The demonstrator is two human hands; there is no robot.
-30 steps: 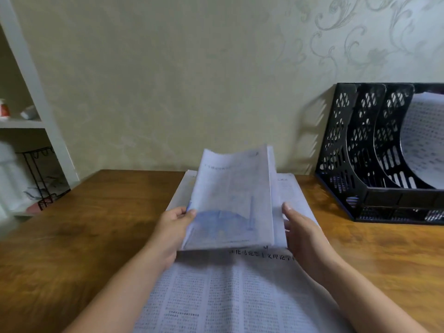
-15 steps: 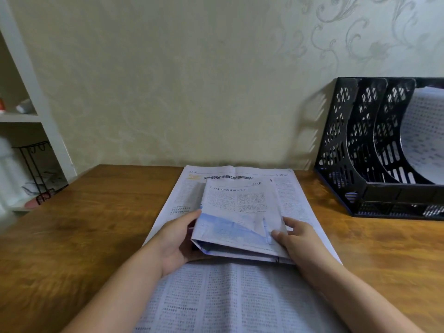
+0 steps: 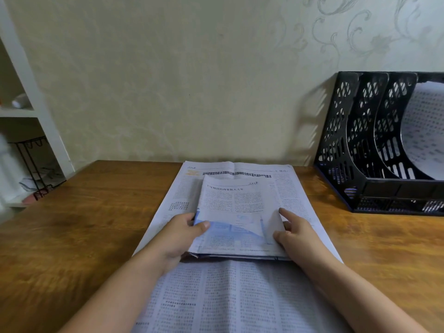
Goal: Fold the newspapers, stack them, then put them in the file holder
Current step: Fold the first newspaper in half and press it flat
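The folded white newspaper with a blue picture (image 3: 236, 219) lies on the open printed newspaper sheet (image 3: 230, 296), left of the black perforated plastic file holder (image 3: 360, 150). The left hand (image 3: 179, 234) pinches its edge; the right hand (image 3: 298, 233) presses with straightish fingers, seemingly flattening the crease.

I can read only parts of the print here. On the open newspaper (image 3: 295, 203) a bold Chinese headline runs along the far edge; I make out roughly "坚持依法治国和以德治国相结合", the rest of it smeared. Left of that headline sits a small cursive masthead, too small for me to read. The folded newspaper (image 3: 237, 207) carries a smaller Chinese headline near its top left and another cursive masthead at top right; neither is legible to me. Body columns on both papers, and on the sheet in the file holder (image 3: 341, 140), are just grey blur.
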